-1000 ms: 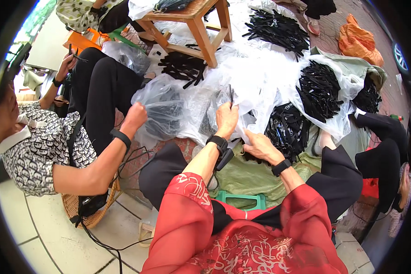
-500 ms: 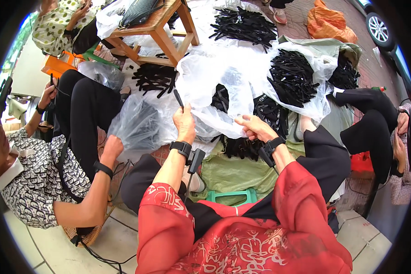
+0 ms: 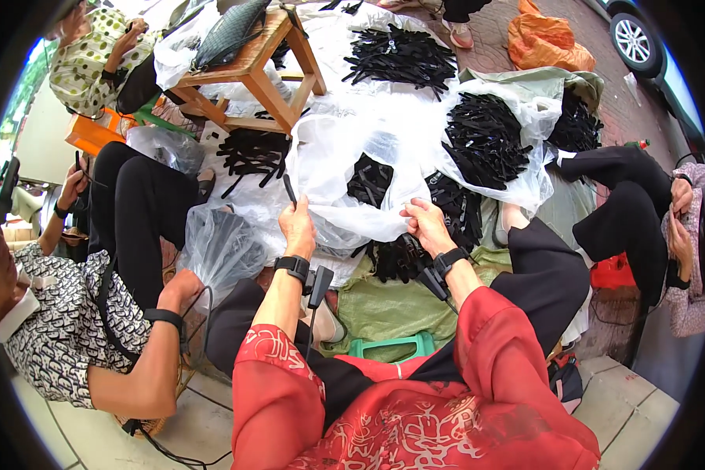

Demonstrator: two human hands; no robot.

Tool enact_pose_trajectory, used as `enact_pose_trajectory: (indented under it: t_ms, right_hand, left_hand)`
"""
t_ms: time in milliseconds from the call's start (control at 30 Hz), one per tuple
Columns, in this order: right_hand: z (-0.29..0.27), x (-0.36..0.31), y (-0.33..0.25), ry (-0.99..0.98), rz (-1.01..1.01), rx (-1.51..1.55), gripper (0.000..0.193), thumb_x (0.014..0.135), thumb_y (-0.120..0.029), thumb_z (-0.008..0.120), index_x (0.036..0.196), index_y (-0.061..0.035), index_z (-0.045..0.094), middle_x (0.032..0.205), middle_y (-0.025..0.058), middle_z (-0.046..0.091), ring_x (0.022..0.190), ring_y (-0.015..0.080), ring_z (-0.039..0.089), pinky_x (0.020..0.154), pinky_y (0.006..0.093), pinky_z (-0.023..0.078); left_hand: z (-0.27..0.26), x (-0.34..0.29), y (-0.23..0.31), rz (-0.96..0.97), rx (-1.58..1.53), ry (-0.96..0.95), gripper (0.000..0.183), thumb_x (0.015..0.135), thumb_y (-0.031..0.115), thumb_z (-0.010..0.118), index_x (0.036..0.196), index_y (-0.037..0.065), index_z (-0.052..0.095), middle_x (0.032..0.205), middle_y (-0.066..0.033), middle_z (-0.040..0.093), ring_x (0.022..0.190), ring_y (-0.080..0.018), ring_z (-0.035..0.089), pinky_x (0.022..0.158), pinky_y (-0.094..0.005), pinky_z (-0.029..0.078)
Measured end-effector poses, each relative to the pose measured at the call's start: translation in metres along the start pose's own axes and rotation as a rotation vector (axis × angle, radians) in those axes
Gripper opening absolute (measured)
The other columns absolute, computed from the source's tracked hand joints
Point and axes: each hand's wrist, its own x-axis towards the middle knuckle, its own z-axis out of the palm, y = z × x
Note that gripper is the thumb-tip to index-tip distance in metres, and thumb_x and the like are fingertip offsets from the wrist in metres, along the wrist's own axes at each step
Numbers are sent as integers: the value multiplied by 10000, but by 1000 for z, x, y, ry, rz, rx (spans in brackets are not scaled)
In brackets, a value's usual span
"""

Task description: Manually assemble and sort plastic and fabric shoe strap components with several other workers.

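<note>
My left hand (image 3: 297,229) is closed around a thin black strip (image 3: 289,190), whose end sticks up past my fingers. My right hand (image 3: 429,222) is pinched at the near rim of a translucent white plastic bag (image 3: 360,223). The bag lies spread between my two hands, and its rim reaches close to my left fingers; whether they grip it too, I cannot tell. Through the bag's opening a bundle of black strips (image 3: 370,180) shows. More black strips (image 3: 403,257) lie just below my right hand, partly covered by the bag.
A wooden stool (image 3: 254,74) bearing a dark bag stands beyond my left hand. Piles of black strips (image 3: 489,141) lie on white sheeting. At my left, a person's hand (image 3: 182,287) holds a clear bag (image 3: 225,247). Another person sits at right. A green stool (image 3: 392,345) is below me.
The whole view has shifted slightly, so things sit lower and further left. Both my hands keep their hold. The left neighbour's hand has drawn back a little with the clear bag.
</note>
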Motion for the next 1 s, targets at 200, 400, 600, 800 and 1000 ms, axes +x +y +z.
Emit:
enact_pose_trajectory:
  t_ms: [200,400,600,800,1000]
  right_hand:
    - [25,-10,4,-161,22,-220,466,740,-89,554,1143,73,387,705,95,557,439,66,400,389,204,339]
    - [24,-14,-6,29,-204,-112,249,739,-63,550,968,26,513,666,40,527,428,63,399,372,200,319]
    - [51,-70,-46,-270,-169,100,302,834,-240,513,985,21,488,651,-13,447,513,61,376,457,205,319]
    - [67,-124,-70,-452,-205,7,352,849,-287,483,1011,25,498,641,-26,438,526,52,390,463,186,330]
    - [59,-169,-85,-436,-224,-136,266,825,-202,521,954,30,534,530,-9,455,420,103,473,404,215,389]
  left_hand:
    - [-17,-2,3,-18,47,133,203,782,267,555,838,96,461,456,59,262,324,-61,264,293,-228,191]
    - [11,-37,31,-324,-455,-178,136,693,173,493,693,102,376,512,24,288,389,-84,235,341,-238,171]
    - [31,-117,53,-442,-458,-626,178,805,182,487,871,18,508,627,-28,478,520,-133,450,440,-252,372]
    - [20,-160,60,-390,-232,-951,205,851,222,444,864,30,515,644,-42,504,533,-141,489,432,-263,402]
    - [25,-184,60,-334,-126,-1096,218,857,234,431,810,35,507,620,-46,490,488,-164,483,411,-278,398]
